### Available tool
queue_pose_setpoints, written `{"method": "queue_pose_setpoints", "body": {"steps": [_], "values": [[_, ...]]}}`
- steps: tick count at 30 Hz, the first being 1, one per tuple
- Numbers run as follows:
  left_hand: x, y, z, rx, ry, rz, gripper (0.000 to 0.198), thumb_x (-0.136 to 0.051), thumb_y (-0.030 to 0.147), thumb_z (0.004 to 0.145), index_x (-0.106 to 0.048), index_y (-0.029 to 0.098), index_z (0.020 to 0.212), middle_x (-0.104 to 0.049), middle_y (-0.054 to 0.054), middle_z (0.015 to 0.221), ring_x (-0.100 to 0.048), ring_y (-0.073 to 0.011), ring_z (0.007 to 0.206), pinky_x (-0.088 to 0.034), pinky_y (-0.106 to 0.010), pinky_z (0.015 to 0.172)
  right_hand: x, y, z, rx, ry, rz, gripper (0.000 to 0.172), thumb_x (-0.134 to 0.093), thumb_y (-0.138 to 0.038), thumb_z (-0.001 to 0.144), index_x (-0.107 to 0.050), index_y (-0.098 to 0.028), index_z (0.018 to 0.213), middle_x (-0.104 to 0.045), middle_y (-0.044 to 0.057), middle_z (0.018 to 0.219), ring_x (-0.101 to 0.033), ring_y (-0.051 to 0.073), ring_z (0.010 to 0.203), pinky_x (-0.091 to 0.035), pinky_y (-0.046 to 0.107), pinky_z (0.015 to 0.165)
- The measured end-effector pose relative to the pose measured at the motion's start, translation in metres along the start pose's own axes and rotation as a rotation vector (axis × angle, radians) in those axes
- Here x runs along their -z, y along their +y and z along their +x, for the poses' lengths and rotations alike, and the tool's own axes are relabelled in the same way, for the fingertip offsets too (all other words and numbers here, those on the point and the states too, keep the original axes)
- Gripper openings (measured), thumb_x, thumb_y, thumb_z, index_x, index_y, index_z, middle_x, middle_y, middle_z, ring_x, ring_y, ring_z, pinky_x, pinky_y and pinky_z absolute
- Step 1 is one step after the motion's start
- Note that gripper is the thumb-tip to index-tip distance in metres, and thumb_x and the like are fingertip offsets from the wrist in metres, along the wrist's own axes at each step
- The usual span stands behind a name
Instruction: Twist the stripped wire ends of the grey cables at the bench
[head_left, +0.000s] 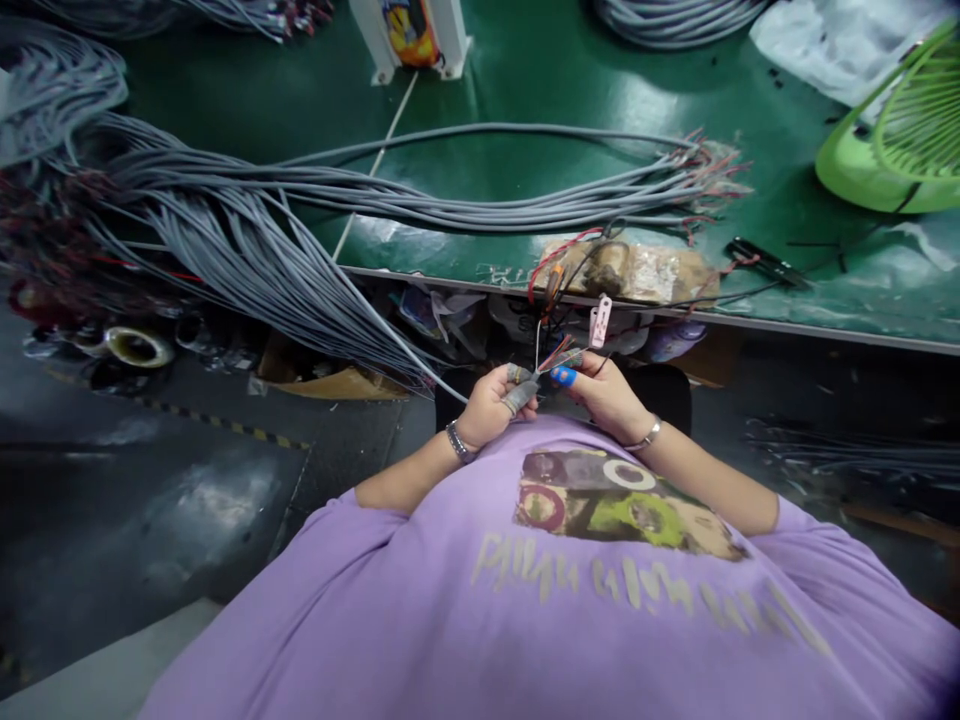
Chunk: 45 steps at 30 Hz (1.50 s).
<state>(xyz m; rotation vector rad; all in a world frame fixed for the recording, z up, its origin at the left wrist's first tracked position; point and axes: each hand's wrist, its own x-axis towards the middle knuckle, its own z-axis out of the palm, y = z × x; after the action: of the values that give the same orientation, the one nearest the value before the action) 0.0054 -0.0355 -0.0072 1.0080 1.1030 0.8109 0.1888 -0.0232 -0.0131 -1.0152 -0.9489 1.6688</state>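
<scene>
Left grip point(504, 398) pinches a grey cable point(450, 392) close to its stripped end, the cable trailing leftward from it and up toward the cable bundle point(247, 250). It should be light but springy, best steadied by its sheath. Just right of this grip, thin coloured wires point(553, 357) fan out, likely soft and easily nicked; the right grip point(577, 368) pinches them, so gentle pressure suits.

A green fan point(919, 120) is located at the upper right of the frame, beside a white plastic bag point(817, 50). An orange packet point(412, 38) is positioned at top centre, between white uprights point(451, 35). Cardboard point(330, 384) is situated left of centre, below the counter point(517, 85).
</scene>
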Motion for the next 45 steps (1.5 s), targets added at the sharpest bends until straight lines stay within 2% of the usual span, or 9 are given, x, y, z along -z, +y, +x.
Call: {"method": "queue_pose_setpoints", "body": {"steps": [2,4,7,9,13,17,22,29,45], "values": [[0.0,-0.001,0.001,-0.005,0.012,-0.015,0.051,-0.082,0.056,0.068,-0.053,0.016,0.083,-0.065,0.004,0.062,-0.061,-0.0068,0.048,-0.048,-0.017,0.048,0.002,0.001,0.001,-0.038,0.021,0.039,0.032,-0.085,-0.042,0.065,-0.072,-0.016,0.078,-0.054,-0.003,0.06,-0.028,0.004,0.048,-0.02,0.02,0.043],[0.0,-0.002,0.001,-0.012,0.021,-0.022,0.05,-0.082,0.054,0.069,-0.053,0.016,0.083,-0.065,0.004,0.062,-0.06,-0.0066,0.047,-0.048,-0.017,0.048,0.003,0.003,0.002,-0.059,0.006,0.063,0.031,-0.085,-0.039,0.064,-0.071,-0.016,0.079,-0.056,-0.003,0.062,-0.029,0.004,0.048,-0.021,0.019,0.043],[0.0,-0.003,0.002,-0.014,0.031,-0.007,0.05,-0.08,0.055,0.07,-0.053,0.016,0.084,-0.064,0.004,0.061,-0.059,-0.0065,0.046,-0.047,-0.016,0.047,0.001,0.002,0.002,-0.036,-0.079,0.059,0.035,-0.089,-0.035,0.06,-0.073,-0.017,0.086,-0.065,0.0,0.073,-0.048,0.007,0.059,-0.039,0.021,0.054],[0.001,-0.003,0.003,-0.015,0.029,0.012,0.05,-0.08,0.056,0.07,-0.052,0.016,0.084,-0.063,0.005,0.06,-0.058,-0.0062,0.045,-0.046,-0.016,0.046,-0.002,0.001,0.002,-0.005,-0.089,0.05,0.036,-0.09,-0.035,0.059,-0.074,-0.017,0.086,-0.068,0.002,0.079,-0.055,0.01,0.068,-0.045,0.023,0.063],[0.001,-0.001,0.001,-0.003,0.009,0.046,0.054,-0.08,0.06,0.068,-0.052,0.016,0.082,-0.061,0.006,0.058,-0.056,-0.0053,0.044,-0.044,-0.015,0.044,-0.005,0.002,0.004,-0.014,-0.022,0.011,0.031,-0.085,-0.042,0.065,-0.073,-0.016,0.077,-0.06,-0.001,0.063,-0.038,0.006,0.052,-0.029,0.019,0.047],[0.001,-0.003,0.002,0.006,-0.006,0.031,0.054,-0.079,0.061,0.067,-0.052,0.016,0.082,-0.061,0.006,0.059,-0.056,-0.0054,0.044,-0.044,-0.015,0.044,-0.004,0.006,0.008,-0.153,0.019,0.151,0.032,-0.084,-0.039,0.061,-0.067,-0.014,0.074,-0.055,-0.002,0.058,-0.028,0.003,0.045,-0.016,0.017,0.041],[0.006,-0.011,0.006,0.007,0.023,-0.058,0.053,-0.082,0.058,0.066,-0.053,0.016,0.081,-0.063,0.005,0.061,-0.058,-0.0068,0.046,-0.045,-0.017,0.046,0.002,0.01,0.016,-0.247,0.128,0.312,0.033,-0.082,-0.03,0.063,-0.054,-0.017,0.074,-0.052,-0.004,0.057,-0.025,0.002,0.043,-0.013,0.014,0.038],[0.014,-0.004,0.007,-0.049,0.094,-0.238,0.05,-0.086,0.051,0.062,-0.056,0.017,0.082,-0.061,0.005,0.061,-0.055,-0.0067,0.05,-0.045,-0.018,0.048,0.02,0.005,0.027,-0.409,0.373,0.51,0.022,-0.063,-0.021,0.082,-0.043,-0.02,0.075,-0.043,-0.006,0.055,-0.025,0.002,0.038,-0.015,0.012,0.032],[0.015,-0.001,0.009,-0.077,0.105,-0.351,0.05,-0.089,0.049,0.058,-0.058,0.017,0.081,-0.061,0.004,0.06,-0.054,-0.0068,0.05,-0.044,-0.018,0.049,0.019,0.002,0.023,-0.361,0.302,0.506,0.022,-0.062,-0.032,0.087,-0.045,-0.02,0.08,-0.045,-0.006,0.056,-0.025,0.002,0.037,-0.014,0.012,0.033]]}}
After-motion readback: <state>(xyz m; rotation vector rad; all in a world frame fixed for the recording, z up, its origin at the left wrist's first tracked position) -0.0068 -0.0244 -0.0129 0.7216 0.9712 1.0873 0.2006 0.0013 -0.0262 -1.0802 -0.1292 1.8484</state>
